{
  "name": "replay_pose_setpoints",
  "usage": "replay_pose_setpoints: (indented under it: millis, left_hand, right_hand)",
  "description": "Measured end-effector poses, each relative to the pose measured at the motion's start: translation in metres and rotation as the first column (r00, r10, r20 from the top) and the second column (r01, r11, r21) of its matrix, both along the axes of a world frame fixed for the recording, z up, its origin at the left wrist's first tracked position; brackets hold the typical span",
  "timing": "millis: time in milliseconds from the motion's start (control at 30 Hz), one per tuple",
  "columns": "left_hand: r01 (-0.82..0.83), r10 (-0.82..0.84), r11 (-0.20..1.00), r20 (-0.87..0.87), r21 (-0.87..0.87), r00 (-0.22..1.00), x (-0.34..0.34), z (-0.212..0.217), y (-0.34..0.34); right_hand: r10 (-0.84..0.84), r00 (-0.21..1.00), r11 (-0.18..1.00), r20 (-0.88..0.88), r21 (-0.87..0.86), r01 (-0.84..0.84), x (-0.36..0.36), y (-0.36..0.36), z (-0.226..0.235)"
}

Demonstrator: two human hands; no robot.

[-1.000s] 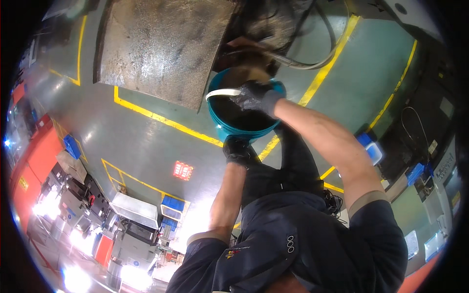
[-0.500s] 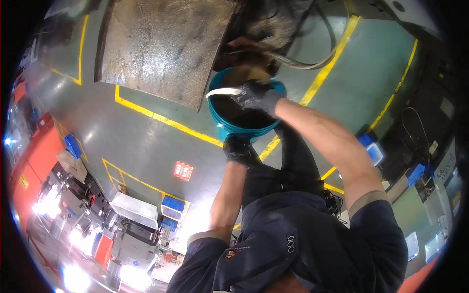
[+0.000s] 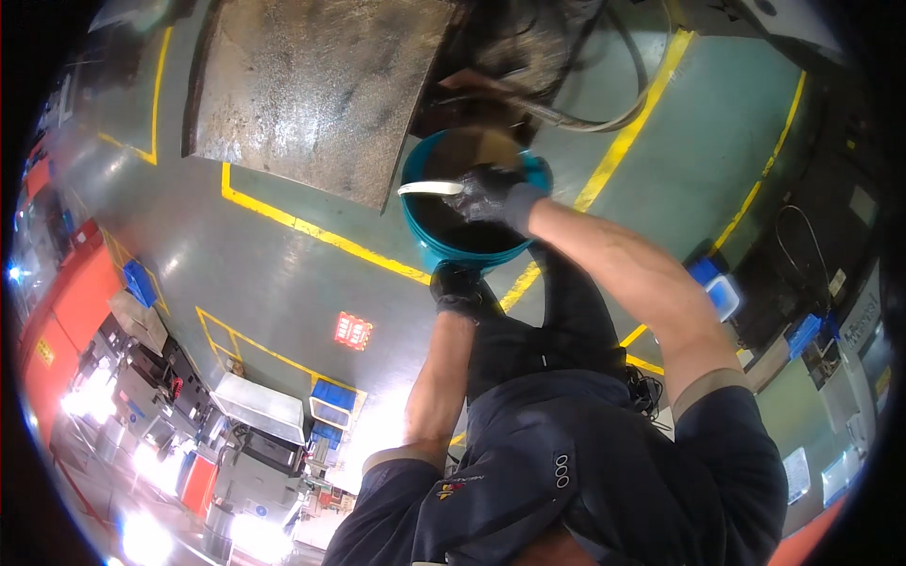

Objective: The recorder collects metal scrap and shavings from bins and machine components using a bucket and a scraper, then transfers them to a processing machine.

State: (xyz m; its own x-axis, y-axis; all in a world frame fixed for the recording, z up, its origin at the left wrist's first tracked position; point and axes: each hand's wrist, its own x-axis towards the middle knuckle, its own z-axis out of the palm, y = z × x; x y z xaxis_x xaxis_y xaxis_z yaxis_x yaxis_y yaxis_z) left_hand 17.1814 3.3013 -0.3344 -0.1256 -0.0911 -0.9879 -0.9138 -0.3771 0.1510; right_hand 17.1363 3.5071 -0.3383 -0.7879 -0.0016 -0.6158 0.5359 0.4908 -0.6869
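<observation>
head view — gloved right hand (image 3: 491, 194) closed round a white strip (image 3: 431, 189) over the teal bucket (image 3: 436, 247), near the metal plate (image 3: 316, 94); gloved left hand (image 3: 458, 287) against bucket's near side, grip indeterminable. strip now lies lower, flatter than a second ago — judged active handling, unfinished.

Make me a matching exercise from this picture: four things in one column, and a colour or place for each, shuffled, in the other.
Things
1. Bucket
2. Left hand
3. Right hand
4. Large flat sheet

Colours and places
A. Over the bucket's opening, at one end of the white handle
B. Brownish grey, with a shiny patch
C. Teal
D. Against the outside of the bucket, on the side nearer the person

Right pairs: 1-C, 2-D, 3-A, 4-B
</observation>
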Motion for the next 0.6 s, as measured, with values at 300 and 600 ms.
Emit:
replay_pose_setpoints:
  millis: [300,600]
  left_hand:
    - [0.773,-0.869,-0.481,0.110,-0.414,-0.482,0.001,-0.012,-0.034]
    - [0.595,-0.799,0.601,-0.430,-0.535,0.420,0.028,-0.071,-0.066]
  right_hand:
    - [-0.018,1.000,1.000,-0.020,-0.011,0.018,0.008,-0.032,0.028]
    - [0.034,0.997,0.999,-0.062,-0.012,-0.035,0.013,-0.051,0.059]
